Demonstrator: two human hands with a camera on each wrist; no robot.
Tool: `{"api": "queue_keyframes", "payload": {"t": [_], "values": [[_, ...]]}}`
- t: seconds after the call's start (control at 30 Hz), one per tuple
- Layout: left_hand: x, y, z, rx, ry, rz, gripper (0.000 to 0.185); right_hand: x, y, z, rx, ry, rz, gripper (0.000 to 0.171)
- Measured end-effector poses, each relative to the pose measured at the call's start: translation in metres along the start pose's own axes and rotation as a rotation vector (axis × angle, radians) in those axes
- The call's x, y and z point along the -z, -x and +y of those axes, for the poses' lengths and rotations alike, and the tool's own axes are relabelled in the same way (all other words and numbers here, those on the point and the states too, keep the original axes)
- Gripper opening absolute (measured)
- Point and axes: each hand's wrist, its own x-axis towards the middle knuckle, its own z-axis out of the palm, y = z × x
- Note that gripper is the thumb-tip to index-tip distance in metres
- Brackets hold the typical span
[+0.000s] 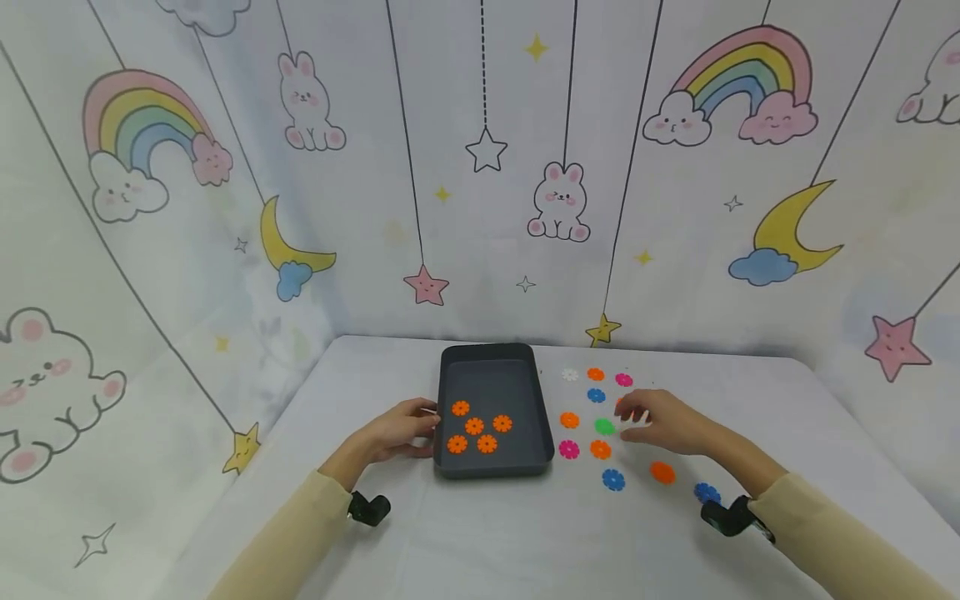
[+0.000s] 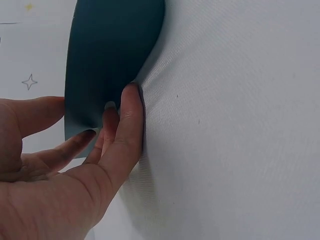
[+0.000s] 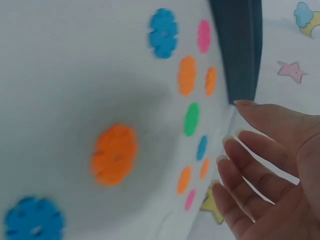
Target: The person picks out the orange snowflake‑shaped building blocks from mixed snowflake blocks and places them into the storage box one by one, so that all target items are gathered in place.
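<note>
From the head view I see my right hand hovering over the loose flower-shaped discs scattered right of centre on the counter, fingers spread and relaxed, gripping nothing. Directly at its fingertips, toward the middle of the frame, lies the green disc; an orange disc sits just below it, and another orange disc lies left of it, nearer the tray. In the right wrist view the green disc shows just beyond the fingertips, which hang above the cloth, apart from it. The discs are round, so I see no long axis to line up with.

My left hand sits at the left wall of the dark tray, fingers pressed flat against its outer side. Five orange discs lie inside the tray. The right hand is plainly the nearer one to the loose discs; the left is well apart from them, across the tray.
</note>
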Motion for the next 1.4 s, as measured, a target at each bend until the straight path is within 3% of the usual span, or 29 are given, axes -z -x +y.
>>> {"api": "queue_keyframes", "payload": {"t": [0.23,0.5,1.03,1.4], "values": [[0.001,-0.001,-0.002,-0.001,-0.007,0.000,0.048,-0.005,0.031,0.025,-0.037,-0.034,-0.062,0.029],[0.002,-0.003,-0.002,-0.006,-0.006,-0.005,0.048,-0.004,0.048,0.044,-0.056,-0.055,-0.099,0.029],[0.004,-0.002,0.000,0.001,-0.007,-0.016,0.049,-0.005,0.052,0.046,-0.109,-0.116,-0.131,0.020],[0.000,0.002,0.001,-0.005,-0.013,-0.002,0.049,0.003,0.046,0.037,-0.015,-0.118,-0.151,0.007]]}}
